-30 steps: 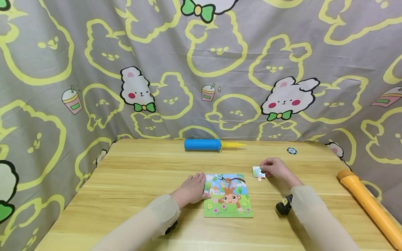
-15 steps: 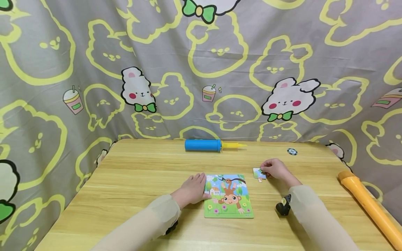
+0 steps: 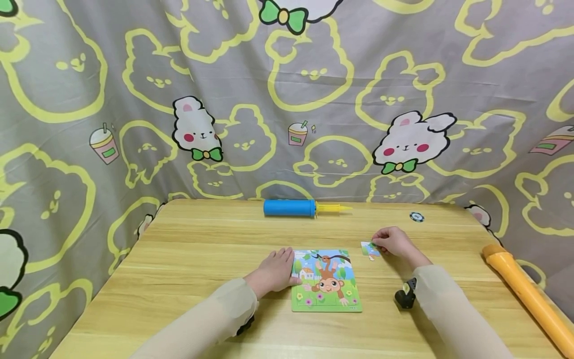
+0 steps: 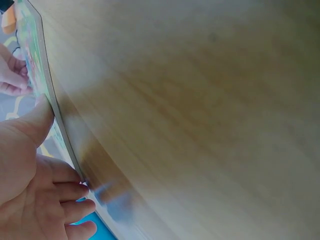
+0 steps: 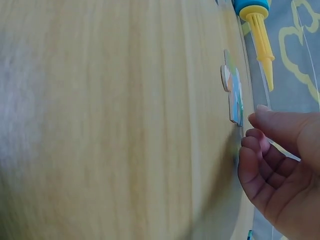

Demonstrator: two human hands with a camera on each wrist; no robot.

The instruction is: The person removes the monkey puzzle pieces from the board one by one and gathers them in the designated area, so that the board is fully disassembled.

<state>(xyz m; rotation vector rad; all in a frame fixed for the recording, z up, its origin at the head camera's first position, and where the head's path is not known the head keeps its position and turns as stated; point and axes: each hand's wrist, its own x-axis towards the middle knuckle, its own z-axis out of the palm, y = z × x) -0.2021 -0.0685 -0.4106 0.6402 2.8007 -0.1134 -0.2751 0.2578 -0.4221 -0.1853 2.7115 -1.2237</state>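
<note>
A monkey jigsaw puzzle (image 3: 328,294) in a green-bordered board lies flat on the table. My left hand (image 3: 276,268) rests along its left edge, fingers extended and thumb over the border; the left wrist view shows the thumb (image 4: 41,120) right at the board's rim. Beyond the board's upper right, my right hand (image 3: 396,243) pinches a loose jigsaw piece (image 3: 369,249) by its right side, with blue, green and white printing. In the right wrist view the piece (image 5: 233,90) stands edge-on at the fingertips, the other fingers curled below.
A blue hand pump (image 3: 289,207) with a yellow nozzle lies at the table's back edge. Near the back right is a round chip (image 3: 417,217). An orange tube (image 3: 524,294) lies along the right edge. A patterned curtain (image 3: 251,89) hangs behind the table (image 3: 188,289).
The jigsaw piece has tilted slightly in the right hand, its glare giving way to clearer printing. The left hand and the board have stayed put.
</note>
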